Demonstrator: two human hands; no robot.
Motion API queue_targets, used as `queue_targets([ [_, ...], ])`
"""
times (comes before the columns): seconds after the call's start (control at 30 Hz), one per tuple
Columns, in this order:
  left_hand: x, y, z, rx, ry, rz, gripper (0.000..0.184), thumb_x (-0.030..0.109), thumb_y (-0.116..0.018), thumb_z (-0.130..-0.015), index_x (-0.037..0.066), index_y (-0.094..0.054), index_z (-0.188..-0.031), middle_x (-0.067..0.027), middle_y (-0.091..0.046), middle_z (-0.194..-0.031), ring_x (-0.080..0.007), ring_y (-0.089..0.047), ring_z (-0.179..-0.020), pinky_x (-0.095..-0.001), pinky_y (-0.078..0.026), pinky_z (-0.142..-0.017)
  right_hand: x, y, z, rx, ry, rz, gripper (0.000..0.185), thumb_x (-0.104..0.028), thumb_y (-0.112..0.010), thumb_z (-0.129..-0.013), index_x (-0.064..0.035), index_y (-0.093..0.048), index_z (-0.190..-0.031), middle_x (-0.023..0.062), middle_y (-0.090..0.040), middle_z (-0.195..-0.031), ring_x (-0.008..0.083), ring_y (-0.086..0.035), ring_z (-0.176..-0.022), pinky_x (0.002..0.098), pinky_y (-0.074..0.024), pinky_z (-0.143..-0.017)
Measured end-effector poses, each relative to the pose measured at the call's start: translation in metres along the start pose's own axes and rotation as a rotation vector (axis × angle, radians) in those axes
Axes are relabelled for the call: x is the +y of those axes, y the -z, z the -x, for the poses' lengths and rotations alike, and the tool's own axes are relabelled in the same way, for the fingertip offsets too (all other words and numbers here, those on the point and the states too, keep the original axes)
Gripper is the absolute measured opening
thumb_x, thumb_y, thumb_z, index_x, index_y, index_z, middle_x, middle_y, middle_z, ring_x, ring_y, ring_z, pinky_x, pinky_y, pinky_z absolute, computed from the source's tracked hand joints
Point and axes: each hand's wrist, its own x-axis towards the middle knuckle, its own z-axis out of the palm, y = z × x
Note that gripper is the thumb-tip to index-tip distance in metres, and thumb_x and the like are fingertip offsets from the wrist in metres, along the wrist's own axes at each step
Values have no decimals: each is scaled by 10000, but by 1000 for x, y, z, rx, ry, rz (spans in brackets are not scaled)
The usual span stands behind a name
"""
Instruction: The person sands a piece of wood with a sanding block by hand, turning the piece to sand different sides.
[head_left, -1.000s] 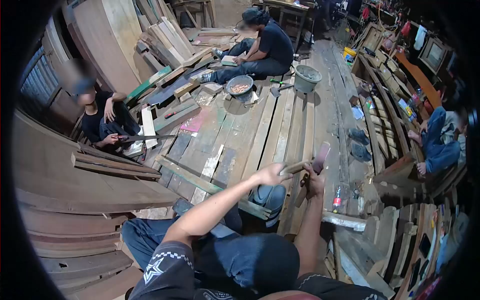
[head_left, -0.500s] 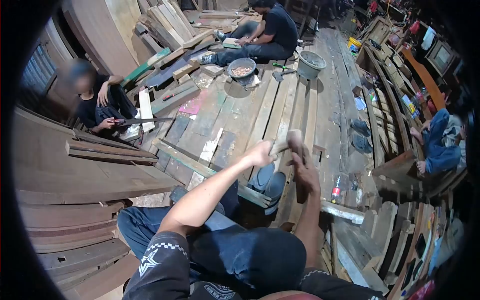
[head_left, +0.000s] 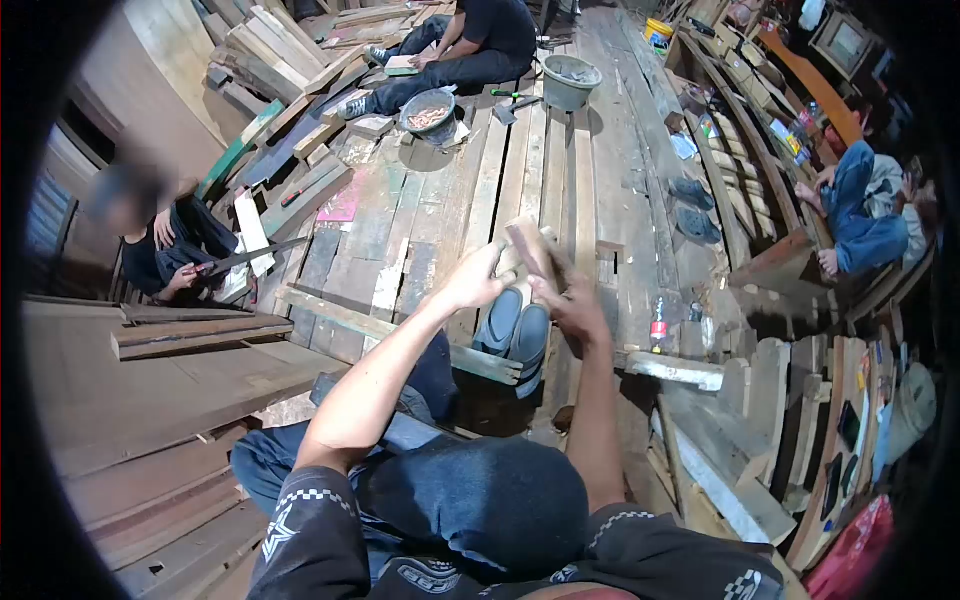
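Both my hands are out in front of me, above a pair of grey clogs point(head_left: 529, 335). My right hand point(head_left: 578, 312) is closed around a brown piece of wood point(head_left: 530, 250), whose end points up and away to the left. On its left side, my left hand point(head_left: 478, 280) is closed, with the fingers curled at a small pale piece point(head_left: 508, 262) against the wood. What kind of piece that is, I cannot make out. My denim-covered knee point(head_left: 480, 500) is below my forearms.
On the left, a seated person holds a long blade point(head_left: 255, 255). Another person sits at the back near a bucket of small pieces point(head_left: 428, 115), a hatchet point(head_left: 512, 108) and a grey bucket point(head_left: 570, 82). A bottle point(head_left: 658, 325) stands right; a third person sits beyond.
My view has shifted, so surroundings sit differently in frame. The brown wood now tilts up to the left instead of standing nearly upright, and my hands are closer together.
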Motion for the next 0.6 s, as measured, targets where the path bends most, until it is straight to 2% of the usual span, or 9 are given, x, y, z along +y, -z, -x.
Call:
queue_targets([
  [0.03, 2, 2, 0, -24, 11, -8, 424, 190, -693, -795, -55, -529, -1100, -285, -621, -808, -435, -644, -834, -475, -489, -695, -2, 3, 0, 4, -24, -43, 645, -257, -691, -872, -76, -441, -1439, 220, -610, -1266, 278, -587, -1181, 352, -454, -970],
  [0.07, -10, -4, -2, 10, -61, -32, 381, 181, -697, -800, -38, -530, -1063, -269, -614, -777, -436, -635, -795, -479, -477, -670, -5, 8, -1, 11, -167, -38, 648, -259, -693, -872, -70, -439, -1437, 223, -625, -1240, 292, -599, -1166, 361, -466, -952],
  [0.17, -4, -2, -2, -8, -22, -66, 355, 177, -696, -796, -29, -529, -1033, -270, -607, -765, -436, -632, -785, -480, -471, -660, 22, 3, -8, 193, 70, 110, 637, -266, -691, -876, -92, -445, -1437, 213, -657, -1184, 283, -630, -1110, 372, -479, -924],
  [0.3, 0, 3, -1, 115, -130, -21, 426, 171, -690, -783, -31, -517, -1115, -273, -593, -737, -429, -633, -763, -488, -461, -645, 8, -4, -3, -11, 79, 145, 638, -260, -690, -867, -102, -443, -1434, 246, -654, -1168, 291, -634, -1119, 383, -472, -935],
  [0.33, 3, 9, -2, 25, -36, -61, 457, 176, -685, -790, -31, -504, -1155, -268, -602, -748, -424, -634, -760, -488, -464, -656, 12, -6, -3, -27, 38, 131, 636, -256, -687, -858, -81, -448, -1421, 260, -656, -1144, 315, -639, -1111, 385, -477, -926],
  [0.43, 3, 10, -2, 27, -18, -33, 424, 176, -682, -797, -39, -514, -1121, -268, -609, -753, -428, -634, -762, -492, -471, -667, 5, -1, -4, 89, 182, 100, 613, -251, -678, -863, -61, -460, -1404, 262, -664, -1115, 334, -648, -1090, 390, -482, -911],
  [0.47, 2, 10, -3, 25, -22, -74, 391, 176, -677, -802, -42, -523, -1088, -271, -620, -769, -438, -636, -776, -495, -480, -677, 11, 4, -4, 60, 107, 124, 606, -246, -673, -866, -51, -462, -1400, 257, -671, -1097, 349, -657, -1064, 397, -492, -897],
  [0.57, 6, 11, 0, 53, -21, -54, 359, 173, -669, -802, -39, -530, -1056, -275, -626, -787, -448, -635, -799, -492, -483, -692, 10, -1, -2, 64, -15, 122, 608, -236, -668, -895, -62, -438, -1431, 210, -618, -1256, 243, -591, -1164, 351, -445, -990],
  [0.6, -6, 5, -2, 92, -40, -88, 369, 173, -663, -800, -25, -545, -1089, -263, -639, -814, -453, -634, -810, -490, -486, -700, -2, -5, -1, 54, -53, 154, 616, -237, -675, -893, -90, -429, -1439, 221, -642, -1205, 248, -622, -1125, 358, -469, -951],
])
